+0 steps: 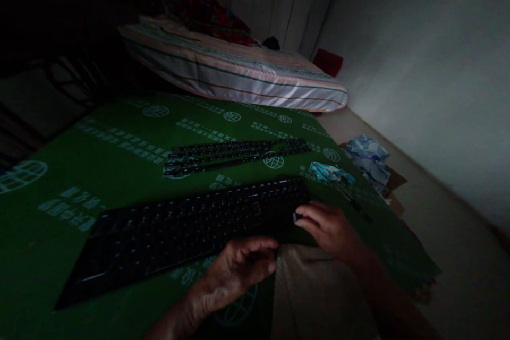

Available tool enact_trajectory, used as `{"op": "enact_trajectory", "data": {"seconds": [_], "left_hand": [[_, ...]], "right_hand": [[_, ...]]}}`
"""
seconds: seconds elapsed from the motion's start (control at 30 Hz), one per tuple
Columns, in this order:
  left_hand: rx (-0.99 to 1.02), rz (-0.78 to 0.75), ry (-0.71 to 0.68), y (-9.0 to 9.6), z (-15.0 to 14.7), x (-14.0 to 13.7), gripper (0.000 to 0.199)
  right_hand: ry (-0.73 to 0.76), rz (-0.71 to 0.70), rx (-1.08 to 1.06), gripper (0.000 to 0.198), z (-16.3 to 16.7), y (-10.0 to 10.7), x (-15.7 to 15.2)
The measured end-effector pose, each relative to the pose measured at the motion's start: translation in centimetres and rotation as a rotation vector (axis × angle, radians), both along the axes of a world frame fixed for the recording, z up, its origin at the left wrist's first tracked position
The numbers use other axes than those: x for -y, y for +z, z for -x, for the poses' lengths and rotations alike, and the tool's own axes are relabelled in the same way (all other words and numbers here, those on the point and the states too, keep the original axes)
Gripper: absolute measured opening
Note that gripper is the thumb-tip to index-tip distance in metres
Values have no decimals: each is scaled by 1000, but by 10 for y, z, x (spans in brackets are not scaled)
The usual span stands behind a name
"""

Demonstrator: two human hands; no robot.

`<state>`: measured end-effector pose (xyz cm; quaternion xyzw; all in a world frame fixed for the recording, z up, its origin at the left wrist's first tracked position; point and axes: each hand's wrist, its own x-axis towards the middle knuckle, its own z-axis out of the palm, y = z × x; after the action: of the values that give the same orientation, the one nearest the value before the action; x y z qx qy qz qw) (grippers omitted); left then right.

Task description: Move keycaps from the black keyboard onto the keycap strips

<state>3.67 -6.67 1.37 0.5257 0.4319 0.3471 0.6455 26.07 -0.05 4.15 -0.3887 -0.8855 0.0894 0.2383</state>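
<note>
Bent over the keyboard (pixel 191 234), the right hand (pixel 325 226) pinches a small grey piece (pixel 295 217) between thumb and fingertips, by the board's right end. It may be a keycap, though the light is too poor for me to be sure. Lower down, the left hand (pixel 237 268) curves near the front edge, thumb and fingers a little apart, with nothing that I can see between them.

The keyboard lies slantwise on a green mat (pixel 119 186), just before the person. Beyond it, loose keys (pixel 235 145) are set out in long, orderly rows on the mat, apart from the board. So a good many keys are sorted, I'd judge, and the part at the right end looks dark and bare. Whether the rest of the board carries caps or bare sockets I can't make out, so what is left is hard to count.

Past the right hand, a crumpled blue cloth (pixel 330 172) lies near a thin dark tool (pixel 355 203).
</note>
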Motion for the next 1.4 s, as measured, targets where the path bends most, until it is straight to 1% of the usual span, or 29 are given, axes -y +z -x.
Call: {"op": "enact_trajectory", "data": {"seconds": [0.1, 0.2, 0.27, 0.33, 0.43, 0.57, 0.73, 0.9, 1.03, 1.27, 1.4], "left_hand": [[-13, -14, -16, -1, 0, 0, 34], [-12, -29, -17, -7, -1, 1, 31], [-2, -34, -12, -12, -2, 1, 30], [2, -32, -7, -15, -3, 1, 30], [0, -30, -8, -16, -3, 2, 30], [-12, -55, -1, -13, -4, 2, 29], [-9, -41, -24, -11, -4, 2, 27], [-17, -42, -22, -12, -4, 2, 26], [4, -50, -19, -14, -4, 2, 25], [17, -15, -34, -15, -4, 3, 26], [42, -40, -25, -16, -4, 3, 25]], "right_hand": [[-94, 66, 23, 11, -20, -1, -45], [-118, 137, 133, 12, -32, -6, -81], [-102, 148, 212, 12, -35, -10, -97], [-81, 148, 267, 12, -36, -14, -105], [-51, 176, 291, 12, -36, -17, -109], [-40, 223, 255, 13, -38, -19, -110], [-27, 261, 226, 14, -38, -22, -115], [-44, 270, 234, 13, -37, -25, -120], [-44, 285, 255, 13, -35, -21, -121], [-38, 346, 255, 14, -32, -14, -119], [-23, 356, 239, 13, -33, -14, -119]]}}
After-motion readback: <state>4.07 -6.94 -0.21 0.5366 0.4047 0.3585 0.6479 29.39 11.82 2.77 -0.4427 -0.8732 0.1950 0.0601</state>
